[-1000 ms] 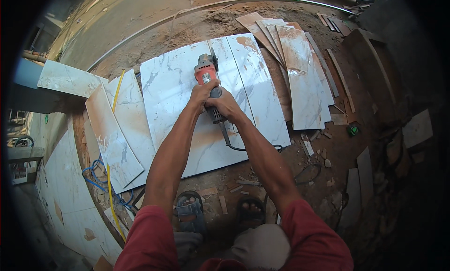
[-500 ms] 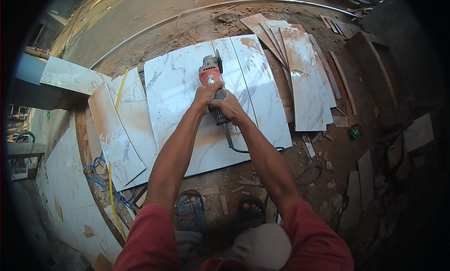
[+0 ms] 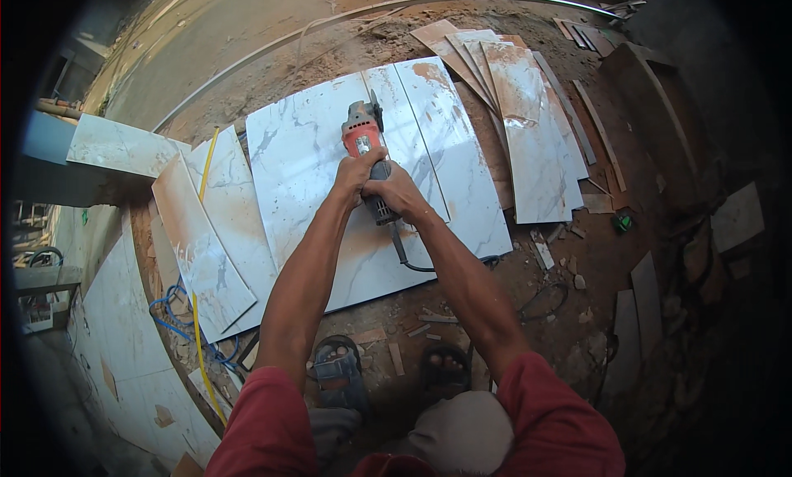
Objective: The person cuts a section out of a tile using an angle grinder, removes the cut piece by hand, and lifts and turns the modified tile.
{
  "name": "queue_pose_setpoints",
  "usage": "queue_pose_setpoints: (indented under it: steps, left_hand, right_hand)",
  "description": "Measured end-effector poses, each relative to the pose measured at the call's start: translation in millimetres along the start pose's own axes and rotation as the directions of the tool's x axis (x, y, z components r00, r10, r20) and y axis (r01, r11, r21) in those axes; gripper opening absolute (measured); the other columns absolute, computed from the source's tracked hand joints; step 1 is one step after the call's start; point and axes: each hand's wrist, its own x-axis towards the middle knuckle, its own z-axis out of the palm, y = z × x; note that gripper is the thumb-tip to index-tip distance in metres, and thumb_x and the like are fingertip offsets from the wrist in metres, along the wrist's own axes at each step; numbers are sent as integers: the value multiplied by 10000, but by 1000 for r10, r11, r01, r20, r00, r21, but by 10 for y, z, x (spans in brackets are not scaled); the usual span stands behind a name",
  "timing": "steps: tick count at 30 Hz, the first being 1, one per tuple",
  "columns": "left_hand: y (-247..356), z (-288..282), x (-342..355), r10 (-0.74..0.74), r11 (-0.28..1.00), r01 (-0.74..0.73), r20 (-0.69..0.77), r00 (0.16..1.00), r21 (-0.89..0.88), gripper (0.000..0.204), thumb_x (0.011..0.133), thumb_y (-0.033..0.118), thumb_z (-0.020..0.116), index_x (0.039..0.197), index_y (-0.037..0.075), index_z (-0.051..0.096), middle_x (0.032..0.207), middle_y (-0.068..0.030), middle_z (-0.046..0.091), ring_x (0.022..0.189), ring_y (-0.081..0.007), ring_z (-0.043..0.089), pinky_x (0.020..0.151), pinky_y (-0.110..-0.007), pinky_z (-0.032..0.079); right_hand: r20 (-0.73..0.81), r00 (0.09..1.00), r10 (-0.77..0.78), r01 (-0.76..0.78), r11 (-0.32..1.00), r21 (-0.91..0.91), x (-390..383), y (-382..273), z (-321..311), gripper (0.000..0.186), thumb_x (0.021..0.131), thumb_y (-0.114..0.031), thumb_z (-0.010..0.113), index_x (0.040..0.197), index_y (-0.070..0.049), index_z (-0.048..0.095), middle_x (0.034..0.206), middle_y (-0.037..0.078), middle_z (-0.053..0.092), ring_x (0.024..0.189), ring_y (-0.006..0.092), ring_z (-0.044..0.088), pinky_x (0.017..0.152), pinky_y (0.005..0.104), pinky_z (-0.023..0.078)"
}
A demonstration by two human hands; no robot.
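Observation:
Both my hands grip a red, grey and black angle grinder (image 3: 360, 139) over a white marble-patterned tile (image 3: 301, 155). My left hand (image 3: 355, 173) is wrapped round the middle of its body. Just behind, my right hand (image 3: 399, 190) closes round the black rear part, the two hands touching. The grinder's disc (image 3: 375, 104) stands on edge at the tool's far right side, at the tile's surface. A thin dark line runs from the disc to the tile's far edge. From the rear of the tool a black cord (image 3: 398, 244) loops right across the tile.
Stacked tile pieces (image 3: 532, 139) lie to the right, with a green object (image 3: 621, 222) nearby. At left are more cut tiles (image 3: 202, 246), a yellow measuring strip (image 3: 196, 312) and blue cord (image 3: 169, 308). A long metal bar (image 3: 330, 21) crosses behind. Rubble lies round my sandalled feet.
The grinder has shifted slightly toward me along the tile, and the thin line beyond the disc looks a little longer. Both hands keep their grip. The whole view has tilted slightly.

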Motion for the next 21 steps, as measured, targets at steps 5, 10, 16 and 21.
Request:
queue_pose_setpoints:
  steps: [5, 10, 16, 21]
  left_hand:
    - [41, 17, -40, 8, 1000, -8, 5, 1000, -9, 373, 820, 320, 762, 960, -10, 656, 813, -76, 663, 636, -163, 646, 565, -306, 514]
    - [45, 13, -29, -17, 999, 18, 36, 999, -42, 369, 819, 311, 763, 968, -9, 652, 808, -75, 662, 632, -162, 645, 567, -306, 517]
    - [-92, 8, -102, 14, 1000, -14, -30, 999, -8, 397, 757, 327, 789, 908, -19, 668, 764, -71, 657, 579, -150, 624, 522, -304, 495]
    - [-57, 25, -55, 0, 999, 0, 5, 1000, -35, 398, 756, 336, 792, 901, -15, 674, 764, -70, 661, 589, -147, 627, 527, -301, 495]
  right_hand:
    - [16, 1000, 12, -13, 1000, 11, -17, -41, -6, 643, 640, -278, 750, 1133, 75, 537, 959, 135, 658, 815, 217, 650, 717, 322, 524]
    - [34, 999, 38, -39, 999, 32, -56, -87, -20, 636, 644, -277, 747, 1132, 74, 540, 954, 135, 656, 815, 221, 649, 722, 324, 524]
    - [30, 999, -14, 14, 1000, 7, -105, 61, 18, 643, 639, -278, 753, 1135, 74, 545, 970, 148, 665, 841, 225, 658, 731, 318, 527]
    - [-4, 1000, 24, -24, 1000, -15, -53, 60, 0, 656, 633, -298, 756, 1135, 72, 553, 967, 150, 669, 859, 232, 662, 746, 333, 529]
